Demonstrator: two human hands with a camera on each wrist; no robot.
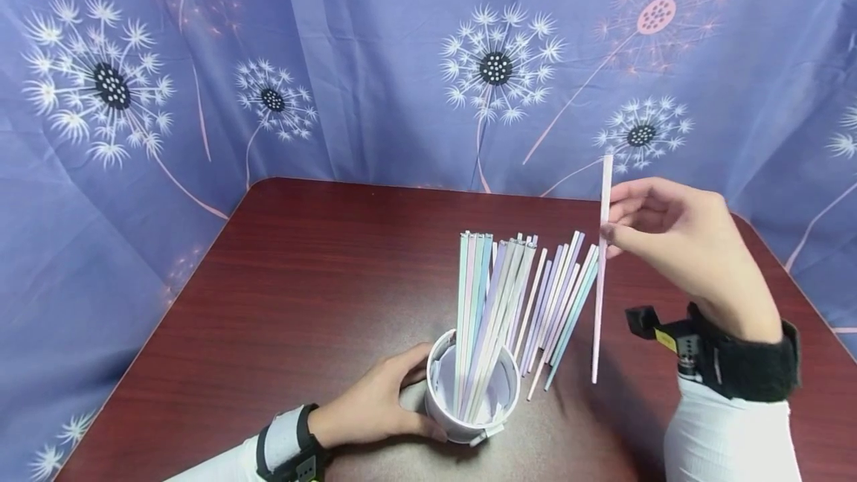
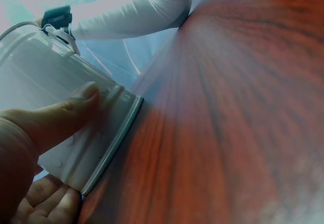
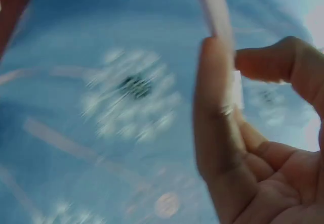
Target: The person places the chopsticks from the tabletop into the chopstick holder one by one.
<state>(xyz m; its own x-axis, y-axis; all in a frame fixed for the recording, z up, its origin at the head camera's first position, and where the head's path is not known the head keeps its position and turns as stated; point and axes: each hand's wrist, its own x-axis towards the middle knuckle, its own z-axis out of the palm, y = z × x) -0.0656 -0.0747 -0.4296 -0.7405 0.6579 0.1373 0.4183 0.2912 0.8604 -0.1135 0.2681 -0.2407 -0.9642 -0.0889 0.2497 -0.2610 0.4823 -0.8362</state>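
Right hand (image 1: 678,233): fingers and thumb pinching the pale pink stick (image 1: 599,303) partway up, and that's a slim hold; a slack thumb could let it swivel or drop.
Pale pink stick: near upright, right of the loose sticks (image 1: 556,311); whether its lower tip clears the tabletop (image 1: 288,303), I can't tell from here. A low swing left could scatter that pile.
Left hand (image 1: 382,402): fingers wrapped round the white cup (image 1: 460,431), steadying it; ease off and a knock could tip the thing.
White cup: on the tabletop, left of the loose sticks, some of them close by.
Standing bundle (image 1: 492,318): tall above the rim, so top-heavy, I'd say; a careless bump could splay it.
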